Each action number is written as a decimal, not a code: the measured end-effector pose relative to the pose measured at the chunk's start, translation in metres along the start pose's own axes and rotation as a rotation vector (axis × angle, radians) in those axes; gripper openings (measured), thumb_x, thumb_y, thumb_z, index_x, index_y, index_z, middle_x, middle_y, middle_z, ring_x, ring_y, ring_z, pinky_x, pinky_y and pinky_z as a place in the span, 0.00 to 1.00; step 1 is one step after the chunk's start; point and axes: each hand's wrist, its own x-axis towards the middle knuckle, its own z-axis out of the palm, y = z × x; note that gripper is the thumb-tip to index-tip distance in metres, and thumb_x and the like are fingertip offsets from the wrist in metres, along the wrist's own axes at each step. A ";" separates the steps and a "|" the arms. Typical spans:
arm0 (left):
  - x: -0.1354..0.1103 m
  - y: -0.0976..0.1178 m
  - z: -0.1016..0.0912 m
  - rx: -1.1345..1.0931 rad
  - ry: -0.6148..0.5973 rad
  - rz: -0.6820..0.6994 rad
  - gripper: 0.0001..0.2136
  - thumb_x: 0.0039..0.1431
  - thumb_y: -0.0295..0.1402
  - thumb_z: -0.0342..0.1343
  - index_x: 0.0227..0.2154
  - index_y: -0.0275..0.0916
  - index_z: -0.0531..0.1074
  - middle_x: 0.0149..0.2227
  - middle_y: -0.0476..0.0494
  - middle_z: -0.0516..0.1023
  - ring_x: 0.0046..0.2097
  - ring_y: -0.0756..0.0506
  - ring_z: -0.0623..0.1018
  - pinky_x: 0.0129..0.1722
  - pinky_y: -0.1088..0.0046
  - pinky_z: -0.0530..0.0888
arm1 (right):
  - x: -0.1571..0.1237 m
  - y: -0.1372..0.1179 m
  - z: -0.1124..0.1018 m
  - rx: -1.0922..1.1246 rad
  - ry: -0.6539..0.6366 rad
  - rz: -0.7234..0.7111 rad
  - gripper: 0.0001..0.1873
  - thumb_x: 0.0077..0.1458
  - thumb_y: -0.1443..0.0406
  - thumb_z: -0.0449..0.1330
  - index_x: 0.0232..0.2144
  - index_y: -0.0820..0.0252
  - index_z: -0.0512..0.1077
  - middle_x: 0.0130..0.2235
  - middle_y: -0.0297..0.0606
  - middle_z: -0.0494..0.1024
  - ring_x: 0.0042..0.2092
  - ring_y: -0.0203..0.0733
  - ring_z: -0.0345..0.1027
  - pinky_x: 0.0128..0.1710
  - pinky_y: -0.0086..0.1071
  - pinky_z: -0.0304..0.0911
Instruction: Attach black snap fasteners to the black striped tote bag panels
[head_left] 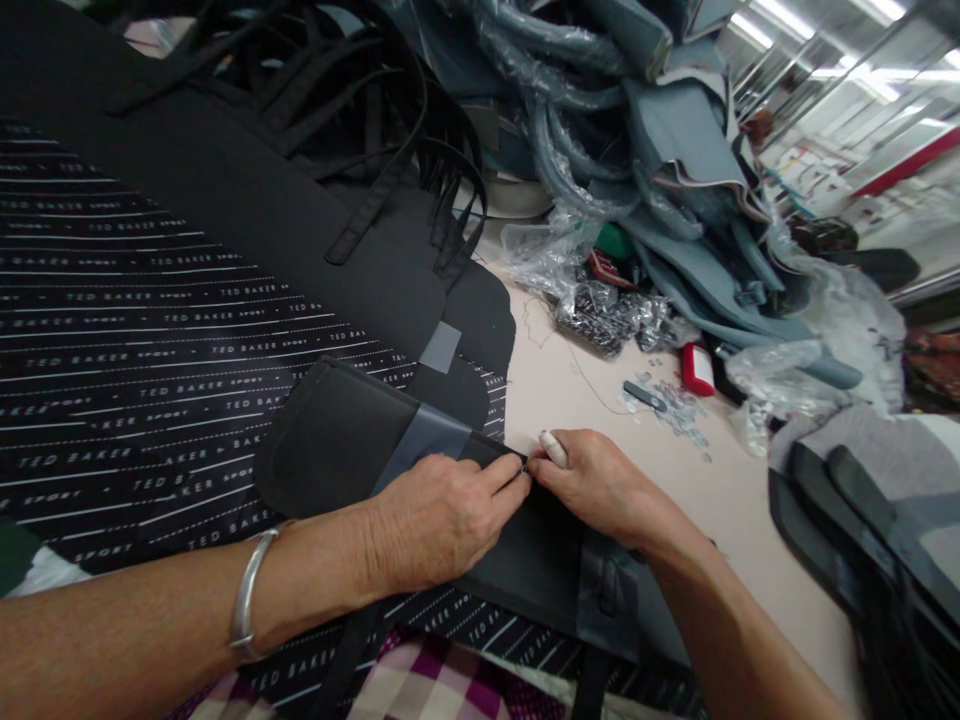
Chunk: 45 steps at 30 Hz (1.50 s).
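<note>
My left hand [442, 515] and right hand [600, 490] are pinched nearly closed on the edge of one black panel [330, 430], probably steadying it, as it lies before me over printed lining [172, 400]. Beyond, the tabletop [536, 390] carries one slim grey tool [643, 396], uncountable small discs [679, 410] and one red-and-white case [697, 370].

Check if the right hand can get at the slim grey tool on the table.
Likely yes: no obstacle shows across the pale tabletop from the right hand to the slim grey tool. That hand would first have to leave the black panel.
</note>
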 end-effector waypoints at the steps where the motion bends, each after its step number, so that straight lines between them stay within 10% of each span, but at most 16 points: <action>1: 0.000 0.000 0.000 0.001 -0.001 0.000 0.17 0.65 0.30 0.47 0.56 0.36 0.65 0.55 0.40 0.73 0.34 0.45 0.79 0.27 0.65 0.75 | 0.003 0.000 -0.002 -0.018 -0.034 -0.021 0.09 0.54 0.69 0.54 0.24 0.60 0.71 0.25 0.37 0.76 0.27 0.38 0.64 0.28 0.31 0.53; 8: 0.003 0.000 0.000 0.047 0.024 0.008 0.18 0.64 0.30 0.47 0.57 0.35 0.66 0.61 0.41 0.69 0.32 0.46 0.78 0.28 0.65 0.75 | -0.002 0.012 -0.011 0.128 0.086 -0.071 0.05 0.56 0.66 0.59 0.30 0.60 0.75 0.29 0.36 0.77 0.32 0.39 0.68 0.33 0.31 0.57; 15: 0.003 0.001 0.001 0.057 0.035 0.015 0.18 0.63 0.30 0.50 0.55 0.36 0.66 0.60 0.43 0.70 0.32 0.47 0.78 0.29 0.65 0.75 | -0.036 0.016 -0.011 1.333 0.696 -0.114 0.13 0.50 0.56 0.67 0.29 0.58 0.71 0.18 0.22 0.57 0.21 0.30 0.53 0.26 0.28 0.57; 19: 0.004 0.002 0.001 0.068 0.047 0.017 0.16 0.63 0.29 0.50 0.53 0.37 0.67 0.56 0.43 0.73 0.31 0.47 0.78 0.27 0.66 0.73 | -0.021 0.021 0.010 1.655 0.857 -0.117 0.18 0.55 0.53 0.62 0.22 0.56 0.65 0.15 0.18 0.43 0.17 0.28 0.35 0.21 0.26 0.50; 37: 0.004 -0.001 0.000 -0.028 0.050 0.016 0.15 0.61 0.28 0.49 0.50 0.36 0.69 0.56 0.40 0.73 0.31 0.48 0.79 0.27 0.68 0.74 | -0.006 0.009 0.024 1.608 0.778 -0.297 0.18 0.62 0.54 0.55 0.23 0.54 0.69 0.14 0.19 0.39 0.15 0.30 0.29 0.17 0.25 0.44; 45: 0.004 -0.001 -0.003 -0.068 0.017 -0.016 0.14 0.62 0.29 0.49 0.50 0.35 0.67 0.52 0.38 0.75 0.36 0.46 0.80 0.29 0.71 0.75 | -0.020 -0.013 0.033 1.158 0.564 -0.533 0.15 0.61 0.60 0.57 0.25 0.58 0.74 0.15 0.26 0.58 0.17 0.30 0.49 0.20 0.29 0.50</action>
